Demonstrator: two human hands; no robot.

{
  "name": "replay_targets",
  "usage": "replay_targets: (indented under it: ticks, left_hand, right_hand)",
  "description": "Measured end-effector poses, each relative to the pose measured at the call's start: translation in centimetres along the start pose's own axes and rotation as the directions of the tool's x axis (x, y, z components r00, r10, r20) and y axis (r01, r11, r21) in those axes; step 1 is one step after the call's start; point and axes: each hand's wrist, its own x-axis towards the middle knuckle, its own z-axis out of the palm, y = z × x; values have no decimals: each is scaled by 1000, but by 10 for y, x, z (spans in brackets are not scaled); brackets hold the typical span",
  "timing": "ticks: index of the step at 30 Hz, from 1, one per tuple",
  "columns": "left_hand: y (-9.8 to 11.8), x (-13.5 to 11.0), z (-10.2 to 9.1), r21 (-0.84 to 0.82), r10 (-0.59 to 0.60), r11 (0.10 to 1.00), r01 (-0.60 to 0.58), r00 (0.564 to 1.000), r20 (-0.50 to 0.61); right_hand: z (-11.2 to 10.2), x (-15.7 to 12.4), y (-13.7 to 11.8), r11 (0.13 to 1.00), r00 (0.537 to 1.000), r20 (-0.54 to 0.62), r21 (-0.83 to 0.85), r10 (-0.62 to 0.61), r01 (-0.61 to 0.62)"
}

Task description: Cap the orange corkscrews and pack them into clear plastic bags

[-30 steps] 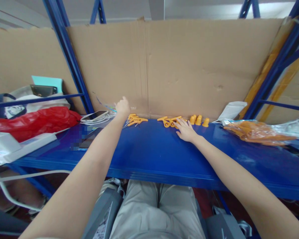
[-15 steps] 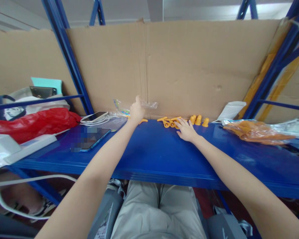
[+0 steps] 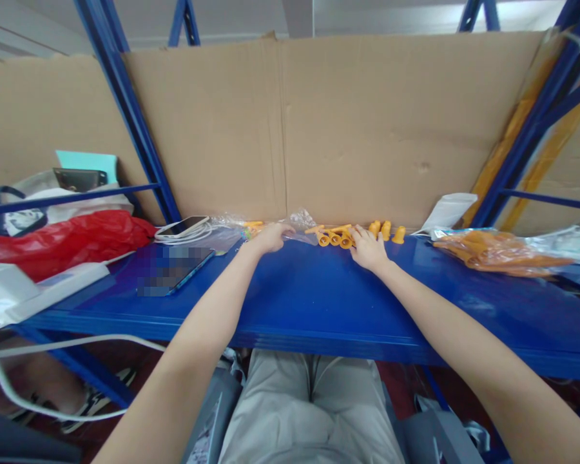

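My left hand (image 3: pixel 273 237) is low over the back of the blue tabletop, its fingers closed on the edge of a clear plastic bag (image 3: pixel 305 237). Part of that bag lies crumpled against the cardboard. To the right, my right hand (image 3: pixel 368 250) rests with fingers apart at the end of a row of yellow plastic pieces (image 3: pixel 335 239). These pieces have round hollow ends facing me, and the fingertips touch the rightmost one. Just beyond the right hand stand several yellow cone-like caps (image 3: pixel 399 234). More yellow pieces (image 3: pixel 254 224) lie behind the left wrist, partly hidden.
At left are a phone (image 3: pixel 178 272), a coiled white cable (image 3: pixel 186 231), a power strip (image 3: pixel 53 291) and a red bag (image 3: pixel 72 240). An orange bundle in clear plastic (image 3: pixel 493 251) lies at right. Cardboard (image 3: pixel 348 122) walls the back, between blue posts (image 3: pixel 130 116).
My left hand has come down from the cardboard to the tabletop, bringing the clear bag lower. My right hand has shifted slightly right, and its fingers are more bent against the yellow pieces.
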Motion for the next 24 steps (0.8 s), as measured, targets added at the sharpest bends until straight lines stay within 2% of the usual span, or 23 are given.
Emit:
replay_targets:
  ticks: [4, 10, 13, 17, 21, 24]
  left_hand:
    - [-5, 0, 2, -40, -18, 999, 23, 990, 137]
    - [-17, 4, 7, -106, -40, 992, 69, 967, 253]
    - [-22, 6, 7, -142, -28, 988, 65, 969, 244]
    - [-24, 7, 7, -148, 10, 989, 16, 985, 172]
    - [-22, 7, 7, -104, 20, 995, -8, 993, 114]
    - [-18, 7, 6, -32, -14, 999, 19, 990, 139]
  right_hand:
    - [-1, 0, 1, 999, 999, 0, 5, 33, -33]
    - [-1, 2, 3, 998, 997, 52, 34, 57, -59]
    - [-3, 2, 3, 996, 995, 65, 40, 71, -73]
    - [-7, 2, 0, 992, 994, 43, 63, 103, -106]
    - [-8, 2, 0, 986, 989, 36, 73, 145, -147]
    - [-8, 3, 1, 983, 984, 52, 53, 172, -175]
